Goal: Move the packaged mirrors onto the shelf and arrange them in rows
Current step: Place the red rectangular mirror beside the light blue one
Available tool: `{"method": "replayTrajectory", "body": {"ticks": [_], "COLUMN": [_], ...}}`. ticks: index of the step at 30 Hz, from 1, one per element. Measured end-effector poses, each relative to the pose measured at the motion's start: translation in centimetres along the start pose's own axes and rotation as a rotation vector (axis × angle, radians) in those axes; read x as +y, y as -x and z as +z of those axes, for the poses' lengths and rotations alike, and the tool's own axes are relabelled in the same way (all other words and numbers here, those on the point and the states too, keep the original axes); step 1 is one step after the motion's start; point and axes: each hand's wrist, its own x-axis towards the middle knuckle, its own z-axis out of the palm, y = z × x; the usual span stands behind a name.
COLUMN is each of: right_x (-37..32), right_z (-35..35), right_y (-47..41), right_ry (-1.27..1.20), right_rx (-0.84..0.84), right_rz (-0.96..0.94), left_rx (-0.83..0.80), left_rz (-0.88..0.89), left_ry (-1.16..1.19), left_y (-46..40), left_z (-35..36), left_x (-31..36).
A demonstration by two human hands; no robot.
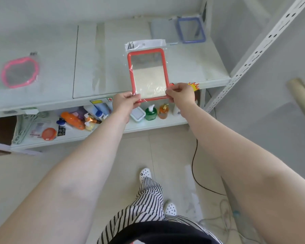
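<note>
My left hand and right hand each pinch a near corner of the red-framed packaged mirror, fingers curled on the plastic sleeve, so I can probably lay it flat and square on the white shelf. Both arms reach forward, wrists level at the shelf's front edge. Behind it a blue-framed mirror stands at the back; a pink round mirror lies far left.
</note>
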Motion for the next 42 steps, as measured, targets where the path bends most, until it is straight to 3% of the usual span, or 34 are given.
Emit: {"method": "replayTrajectory", "body": {"ticks": [9,16,25,36,42], "right_x": [-4.3,-6.8,-9.6,-10.2,-9.2], "right_z": [2.4,4.9,7.8,9.6,11.7], "right_y": [-8.2,-14.5,-21.8,-28.8,-30.8], "right_ry": [-0.004,0.015,0.027,-0.069,-0.03], "right_rx": [0.002,-0.061,-0.196,-0.189,-0.133], "right_rz": [0.008,0.018,0.026,0.078,0.03], "left_rx": [0.017,0.155,0.277,0.108,0.134], "left_rz": [-0.042,-0.051,0.092,0.045,0.032], "left_ry": [0.031,0.038,-0.014,-0.096,-0.15], "left_y": [-7.7,-13.6,-20.3,-28.6,-33.0], "left_z": [1.3,2.2,2.3,3.5,3.2], "left_x": [4.6,6.5,8.6,9.6,8.6]}}
